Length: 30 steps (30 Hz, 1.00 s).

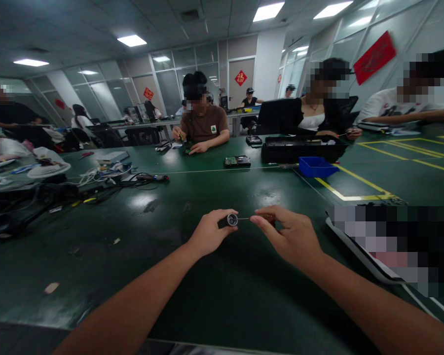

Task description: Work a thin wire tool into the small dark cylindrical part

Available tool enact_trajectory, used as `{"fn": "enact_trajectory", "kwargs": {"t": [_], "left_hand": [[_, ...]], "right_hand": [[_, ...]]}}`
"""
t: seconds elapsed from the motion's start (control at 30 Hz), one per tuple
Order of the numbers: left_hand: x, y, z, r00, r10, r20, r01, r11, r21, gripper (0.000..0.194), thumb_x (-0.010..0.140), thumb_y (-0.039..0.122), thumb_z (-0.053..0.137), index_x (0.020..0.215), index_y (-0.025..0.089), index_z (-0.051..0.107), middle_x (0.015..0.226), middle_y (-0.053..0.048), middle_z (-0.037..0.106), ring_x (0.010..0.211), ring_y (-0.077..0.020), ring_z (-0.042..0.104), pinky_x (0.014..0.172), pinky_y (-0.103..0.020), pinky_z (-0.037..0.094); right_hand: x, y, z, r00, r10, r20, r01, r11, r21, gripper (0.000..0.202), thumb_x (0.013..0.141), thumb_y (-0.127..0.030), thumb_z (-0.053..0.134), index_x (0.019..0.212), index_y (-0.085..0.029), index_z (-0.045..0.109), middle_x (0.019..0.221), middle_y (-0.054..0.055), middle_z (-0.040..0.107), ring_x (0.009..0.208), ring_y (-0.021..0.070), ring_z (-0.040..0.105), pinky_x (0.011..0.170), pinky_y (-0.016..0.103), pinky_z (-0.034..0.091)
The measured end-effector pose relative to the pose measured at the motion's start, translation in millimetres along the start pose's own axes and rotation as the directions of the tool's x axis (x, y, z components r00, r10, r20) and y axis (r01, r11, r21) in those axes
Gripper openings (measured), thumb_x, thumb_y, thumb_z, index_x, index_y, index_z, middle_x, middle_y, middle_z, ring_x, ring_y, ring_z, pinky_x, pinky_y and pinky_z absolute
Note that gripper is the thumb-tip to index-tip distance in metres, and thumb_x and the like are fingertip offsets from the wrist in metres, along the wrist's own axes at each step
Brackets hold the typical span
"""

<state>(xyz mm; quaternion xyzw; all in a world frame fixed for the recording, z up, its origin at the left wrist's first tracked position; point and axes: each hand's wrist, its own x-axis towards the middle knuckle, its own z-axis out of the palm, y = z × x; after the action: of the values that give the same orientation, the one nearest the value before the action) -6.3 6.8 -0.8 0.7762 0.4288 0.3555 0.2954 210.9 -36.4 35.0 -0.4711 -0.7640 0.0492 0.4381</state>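
**Mid-work, with no finished result that I can see**

From my end, through the head view, both hands are occupied above the near part of the green bench (214, 190). The left hand (211, 231) has a small round part (233, 220) pinched between thumb and fingers, its open, rimmed face turned toward me. The right hand (294, 234) is closed around a thin-shafted tool (268, 217) with a brownish handle, its shaft pointing left.

That shaft reaches the right side of the part, so I judge the work to be under way rather than complete. Tool and part are already in position together; that much I count as done. I cannot tell whether the tip is seated, or whether anything inside has been loosened, since the recess is too small and dark to read. Whatever the tool is doing there I take as unfinished, and both things have yet to be set down.

Farther across, well apart from the hands, I see a circuit-board unit (237, 161) and a blue bin (318, 167); neither is being touched by these hands.
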Motion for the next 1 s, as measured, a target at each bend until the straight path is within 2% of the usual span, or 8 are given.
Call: {"fn": "enact_trajectory", "kwargs": {"t": [0.23,0.33,0.4,0.53,0.6,0.73,0.9,1.0], "left_hand": [[0.5,-5.1,-0.7,1.0,0.001,-0.025,-0.001,1.0,-0.006,0.038,0.082,0.022,0.074,0.118,0.028,0.067,0.119,-0.002,0.067,0.114,-0.0225,0.06,0.103,-0.038,0.043],[0.6,-5.8,-0.5,1.0,0.001,-0.017,0.0,1.0,0.011,0.038,0.082,0.022,0.074,0.118,0.029,0.067,0.119,-0.002,0.067,0.113,-0.022,0.06,0.103,-0.038,0.043],[0.8,-5.5,0.2,1.0,-0.001,0.0,0.001,1.0,0.02,0.038,0.082,0.021,0.074,0.118,0.029,0.067,0.117,-0.001,0.068,0.11,-0.0216,0.06,0.1,-0.038,0.044],[1.2,-4.8,1.9,1.0,0.019,0.011,-0.02,0.998,0.053,0.037,0.081,0.02,0.075,0.117,0.029,0.068,0.114,-0.001,0.069,0.107,-0.0214,0.061,0.098,-0.038,0.044],[1.2,-4.7,2.2,1.0,0.025,0.01,-0.025,0.998,0.065,0.038,0.081,0.019,0.076,0.116,0.029,0.068,0.113,-0.001,0.069,0.107,-0.0212,0.061,0.098,-0.038,0.043],[1.2,-4.4,1.3,0.999,0.027,0.017,-0.028,0.998,0.064,0.037,0.081,0.02,0.076,0.116,0.028,0.068,0.113,0.0,0.069,0.106,-0.0208,0.061,0.097,-0.037,0.044],[0.9,-4.2,-0.2,1.0,0.009,-0.002,-0.009,0.999,0.036,0.037,0.081,0.019,0.075,0.116,0.028,0.068,0.114,-0.001,0.069,0.108,-0.0207,0.061,0.098,-0.036,0.044],[0.8,-4.1,-0.4,1.0,0.007,-0.003,-0.007,0.999,0.04,0.037,0.081,0.019,0.075,0.116,0.028,0.068,0.115,-0.001,0.069,0.108,-0.0207,0.061,0.098,-0.036,0.044]], "right_hand": [[0.5,-2.4,-2.9,0.987,-0.116,0.107,0.115,0.993,0.012,0.019,0.096,-0.025,0.05,0.102,-0.022,0.067,0.09,0.006,0.073,0.079,0.0203,0.068,0.07,0.032,0.051],[1.5,-3.5,-4.2,0.985,-0.114,0.13,0.113,0.994,0.012,0.02,0.094,-0.02,0.048,0.103,-0.021,0.066,0.095,0.007,0.072,0.086,0.0213,0.067,0.073,0.033,0.051],[1.8,-4.0,-4.4,0.987,-0.085,0.133,0.083,0.996,0.02,0.022,0.095,-0.022,0.046,0.106,-0.021,0.065,0.093,0.006,0.072,0.084,0.0207,0.068,0.073,0.032,0.05],[2.7,-4.4,-2.2,0.985,0.042,0.165,-0.045,0.999,0.018,0.035,0.102,-0.035,0.037,0.1,-0.021,0.069,0.071,0.001,0.07,0.06,0.0171,0.066,0.057,0.029,0.045],[3.5,-4.0,-0.6,0.983,0.1,0.156,-0.1,0.995,-0.01,0.036,0.102,-0.037,0.037,0.101,-0.02,0.069,0.069,0.001,0.07,0.056,0.0168,0.064,0.053,0.029,0.042],[4.5,-2.4,1.7,0.979,0.142,0.147,-0.139,0.99,-0.027,0.038,0.1,-0.034,0.04,0.128,-0.017,0.059,0.07,0.001,0.07,0.051,0.0172,0.061,0.05,0.03,0.041],[2.5,-1.5,1.2,0.984,0.045,0.172,-0.045,0.999,-0.001,0.034,0.097,-0.026,0.041,0.124,-0.015,0.058,0.091,0.008,0.073,0.072,0.0201,0.067,0.063,0.032,0.048],[1.7,-1.1,-0.2,0.98,0.042,0.197,-0.045,0.999,0.01,0.032,0.098,-0.028,0.04,0.116,-0.017,0.064,0.087,0.005,0.072,0.074,0.0203,0.068,0.065,0.032,0.048]]}}
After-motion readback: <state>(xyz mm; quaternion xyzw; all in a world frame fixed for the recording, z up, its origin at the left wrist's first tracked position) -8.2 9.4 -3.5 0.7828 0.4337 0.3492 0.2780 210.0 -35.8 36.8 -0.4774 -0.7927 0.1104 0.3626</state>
